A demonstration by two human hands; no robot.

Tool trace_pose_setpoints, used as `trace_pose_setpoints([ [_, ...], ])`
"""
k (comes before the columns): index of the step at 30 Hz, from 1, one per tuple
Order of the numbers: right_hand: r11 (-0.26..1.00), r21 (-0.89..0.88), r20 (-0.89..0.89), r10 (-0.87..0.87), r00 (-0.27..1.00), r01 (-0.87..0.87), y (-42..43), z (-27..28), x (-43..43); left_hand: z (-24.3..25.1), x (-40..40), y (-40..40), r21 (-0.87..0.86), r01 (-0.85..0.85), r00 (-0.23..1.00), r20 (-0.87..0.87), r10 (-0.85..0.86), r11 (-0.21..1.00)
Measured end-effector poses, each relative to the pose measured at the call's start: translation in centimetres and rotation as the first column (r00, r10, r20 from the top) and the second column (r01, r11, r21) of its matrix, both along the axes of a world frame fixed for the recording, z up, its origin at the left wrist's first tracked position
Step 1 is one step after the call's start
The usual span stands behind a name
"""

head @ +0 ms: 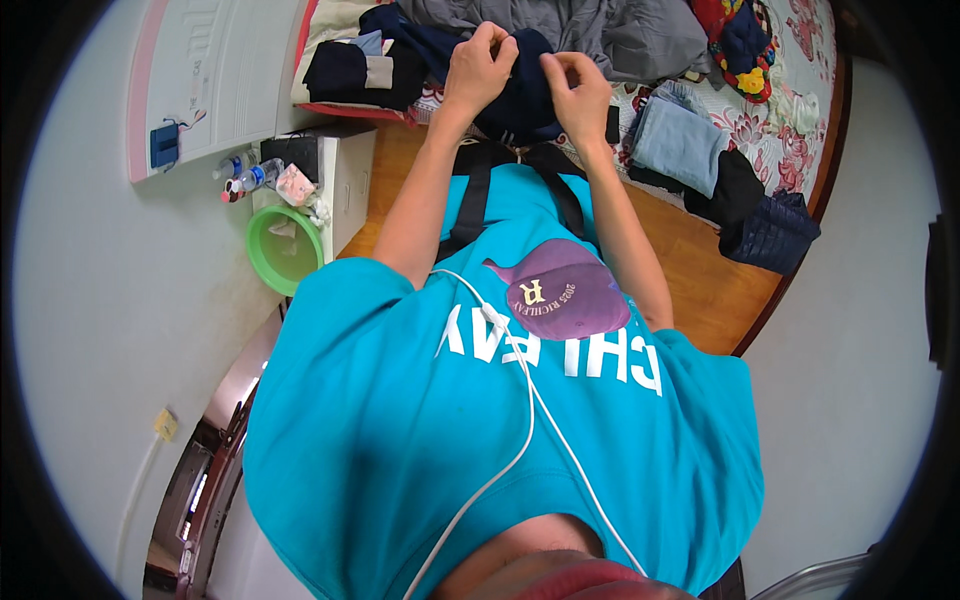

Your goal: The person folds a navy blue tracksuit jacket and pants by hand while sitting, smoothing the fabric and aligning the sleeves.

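Note:
A dark navy garment (529, 97) hangs bunched between my hands, over the near edge of the bed. My left hand (481, 67) pinches its left side, fingers curled and thumb against them. On the opposite side, my right hand (581, 94) holds the fabric between thumb and fingertips. The garment's lower part drops in front of my knees. Left of my left hand lies a pile of folded dark clothes (337, 75) with a light grey patch on top. Folded light blue jeans (679, 142) lie to the right of my right hand.
A grey quilt (645, 37) covers the far part of the bed. Black clothing (727, 187) and a navy quilted item (772, 232) lie at the right edge. On the left, a white cabinet (351, 180) holds bottles (261, 174), beside a green bin (259, 262). A white cable (529, 375) hangs down my chest.

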State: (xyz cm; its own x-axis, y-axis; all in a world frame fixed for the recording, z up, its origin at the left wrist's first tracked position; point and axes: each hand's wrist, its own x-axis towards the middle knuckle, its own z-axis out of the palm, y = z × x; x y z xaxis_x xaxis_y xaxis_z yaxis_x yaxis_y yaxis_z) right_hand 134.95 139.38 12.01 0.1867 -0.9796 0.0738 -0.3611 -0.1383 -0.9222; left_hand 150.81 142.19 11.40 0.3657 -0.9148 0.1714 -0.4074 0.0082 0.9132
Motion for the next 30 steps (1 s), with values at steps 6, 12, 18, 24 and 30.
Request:
trace_pose_setpoints([
  [6,0.989,-0.073,-0.001,0.132,0.991,-0.132,0.9,-0.6,0.3,0.1,-0.2,-0.8,-0.049,0.141,0.936,-0.318,-0.149,0.989],
  [12,0.954,0.273,0.349,0.019,0.937,-0.121,-0.1,-3.3,-1.1,-1.9,0.2,0.7,0.004,0.203,0.889,-0.42,-0.183,0.979],
  [18,0.757,0.614,0.685,-0.372,0.626,-0.222,0.8,-2.5,-0.3,-2.8,-0.3,1.9,0.165,0.223,0.967,-0.166,-0.195,0.961],
  [24,0.898,0.438,0.463,-0.176,0.869,-0.051,0.0,-6.8,-2.5,-2.3,0.0,1.1,0.111,0.094,0.992,-0.099,-0.083,0.989],
  [30,0.976,0.217,0.25,-0.038,0.968,-0.018,0.7,-6.4,-3.0,-2.3,1.1,-0.6,0.005,0.004,0.881,-0.472,-0.001,1.0],
])
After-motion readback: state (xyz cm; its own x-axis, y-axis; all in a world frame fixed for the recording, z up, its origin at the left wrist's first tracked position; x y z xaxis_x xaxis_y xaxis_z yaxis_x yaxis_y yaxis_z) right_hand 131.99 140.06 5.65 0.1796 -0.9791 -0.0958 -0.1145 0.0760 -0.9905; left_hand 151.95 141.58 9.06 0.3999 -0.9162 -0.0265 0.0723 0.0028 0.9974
